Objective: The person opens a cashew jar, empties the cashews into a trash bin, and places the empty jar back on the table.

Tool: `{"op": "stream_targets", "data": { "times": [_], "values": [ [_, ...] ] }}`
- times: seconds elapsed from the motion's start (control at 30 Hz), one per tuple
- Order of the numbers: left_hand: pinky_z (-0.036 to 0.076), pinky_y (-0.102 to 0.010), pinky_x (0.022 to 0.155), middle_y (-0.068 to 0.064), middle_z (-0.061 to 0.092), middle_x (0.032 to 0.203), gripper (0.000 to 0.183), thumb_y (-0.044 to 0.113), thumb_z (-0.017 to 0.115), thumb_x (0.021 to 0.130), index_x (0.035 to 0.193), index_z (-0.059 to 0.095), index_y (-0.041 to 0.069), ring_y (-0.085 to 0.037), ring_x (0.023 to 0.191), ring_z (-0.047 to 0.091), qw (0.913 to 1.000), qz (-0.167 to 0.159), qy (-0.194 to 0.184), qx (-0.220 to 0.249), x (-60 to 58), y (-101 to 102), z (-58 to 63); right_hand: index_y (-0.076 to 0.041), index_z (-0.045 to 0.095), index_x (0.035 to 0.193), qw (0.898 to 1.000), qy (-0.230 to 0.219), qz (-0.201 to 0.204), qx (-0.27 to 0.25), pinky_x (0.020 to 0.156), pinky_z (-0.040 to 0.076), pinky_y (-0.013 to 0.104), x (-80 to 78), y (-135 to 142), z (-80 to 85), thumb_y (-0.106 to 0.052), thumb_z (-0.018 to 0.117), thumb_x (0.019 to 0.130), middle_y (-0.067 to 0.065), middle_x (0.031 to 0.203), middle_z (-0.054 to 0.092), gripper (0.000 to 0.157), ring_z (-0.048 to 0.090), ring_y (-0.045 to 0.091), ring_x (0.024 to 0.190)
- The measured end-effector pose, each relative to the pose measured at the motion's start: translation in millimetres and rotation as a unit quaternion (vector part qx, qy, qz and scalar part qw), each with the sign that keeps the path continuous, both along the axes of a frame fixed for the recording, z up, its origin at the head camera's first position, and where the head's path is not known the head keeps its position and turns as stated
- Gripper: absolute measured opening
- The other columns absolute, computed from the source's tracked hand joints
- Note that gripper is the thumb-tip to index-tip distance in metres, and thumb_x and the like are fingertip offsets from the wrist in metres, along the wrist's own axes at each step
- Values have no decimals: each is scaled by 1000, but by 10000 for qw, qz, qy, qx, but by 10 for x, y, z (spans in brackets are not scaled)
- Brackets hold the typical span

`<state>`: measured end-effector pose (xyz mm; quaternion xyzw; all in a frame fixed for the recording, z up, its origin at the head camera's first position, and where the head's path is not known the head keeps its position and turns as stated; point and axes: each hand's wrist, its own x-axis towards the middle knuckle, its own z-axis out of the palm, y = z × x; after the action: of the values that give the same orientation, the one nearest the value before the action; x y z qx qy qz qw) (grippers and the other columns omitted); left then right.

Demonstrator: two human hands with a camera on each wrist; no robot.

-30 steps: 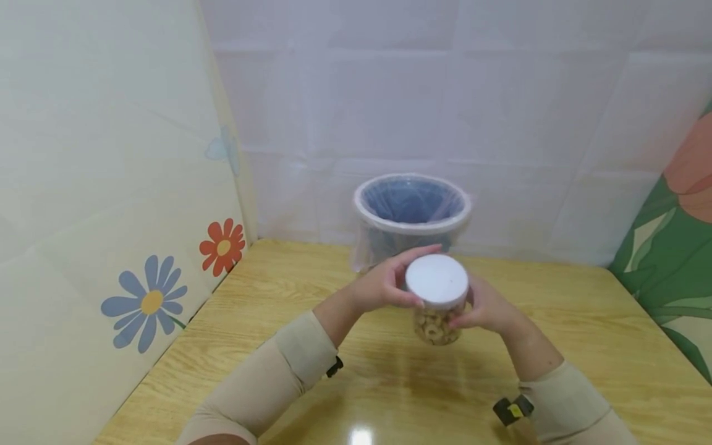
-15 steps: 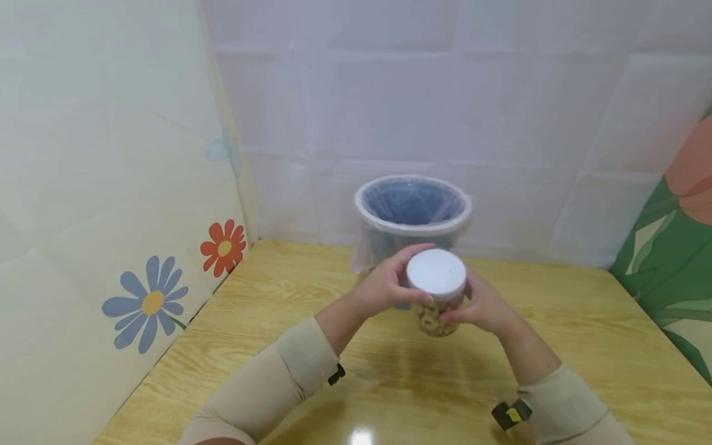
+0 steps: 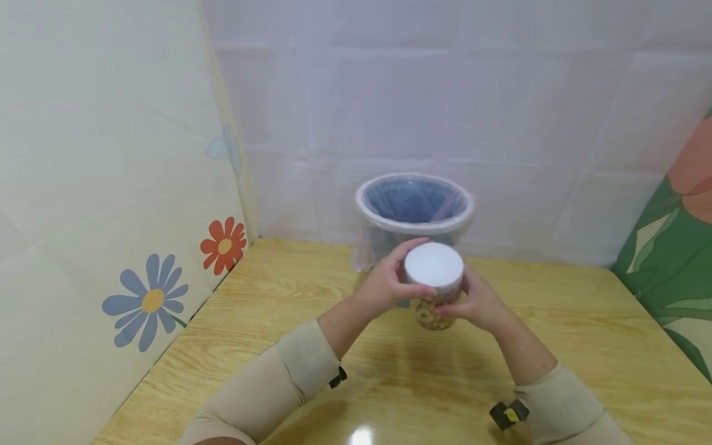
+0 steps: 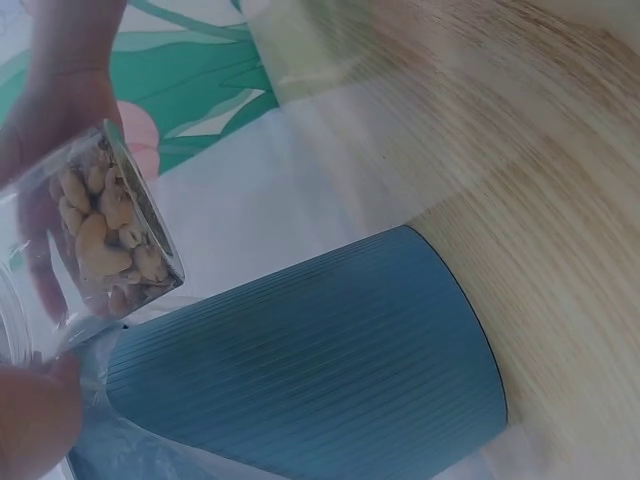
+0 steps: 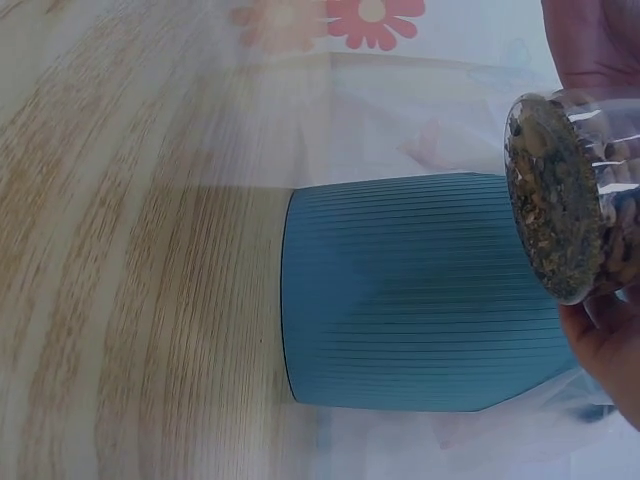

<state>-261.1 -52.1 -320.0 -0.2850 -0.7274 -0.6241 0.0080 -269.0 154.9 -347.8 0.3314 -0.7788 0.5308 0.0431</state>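
Observation:
A clear jar of cashews (image 3: 431,314) with a white lid (image 3: 434,264) is held up above the table in the head view. Its lid faces up toward the head camera. My left hand (image 3: 386,284) grips the jar at the lid's edge, its thumb along the near side of the rim. Lower down, my right hand (image 3: 483,301) holds the clear body, thumb in front. The left wrist view shows the cashews (image 4: 105,240) through the jar wall. In the right wrist view the jar's base (image 5: 552,195) shows dark, crumb-like bits.
Just behind the jar stands a blue ribbed bin (image 5: 420,290) with a white rim (image 3: 414,227) and a clear plastic liner (image 3: 364,247). It rests on the wood-grain table (image 3: 289,272), near the white back wall (image 3: 356,111). A flower-printed sheet (image 3: 151,301) borders the left side.
Both hands have moved the jar slightly up and away from the body in the head view. My left thumb has shifted right along the lid's near edge. The bin stays put.

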Motion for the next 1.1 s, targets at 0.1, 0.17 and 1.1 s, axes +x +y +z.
{"op": "stream_targets", "data": {
  "times": [0.1,0.17,1.1],
  "values": [
    [45,-32,90,-5,51,126,83,9,80,66,137,40,25,-19,109,53,9999,130,40,-55,-6,-2,-4,0,33,135,10000,0,7,-18,94,38,53,-7,-3,-5,-3,80,61,20,126,47,88,45,36,114],
    [44,-32,91,-5,51,126,83,11,81,66,137,40,25,-19,110,53,9997,207,48,-80,-5,-3,-4,0,33,135,10000,9,3,-6,94,39,52,-14,-8,-9,-3,80,61,20,126,47,88,46,36,114],
    [42,-32,95,-6,49,129,80,5,79,67,136,41,20,-20,115,50,9992,230,53,324,45,-22,55,-2,33,136,9996,211,89,164,98,33,55,-53,30,-50,-9,83,60,17,128,48,91,44,37,117]
  ]
}}
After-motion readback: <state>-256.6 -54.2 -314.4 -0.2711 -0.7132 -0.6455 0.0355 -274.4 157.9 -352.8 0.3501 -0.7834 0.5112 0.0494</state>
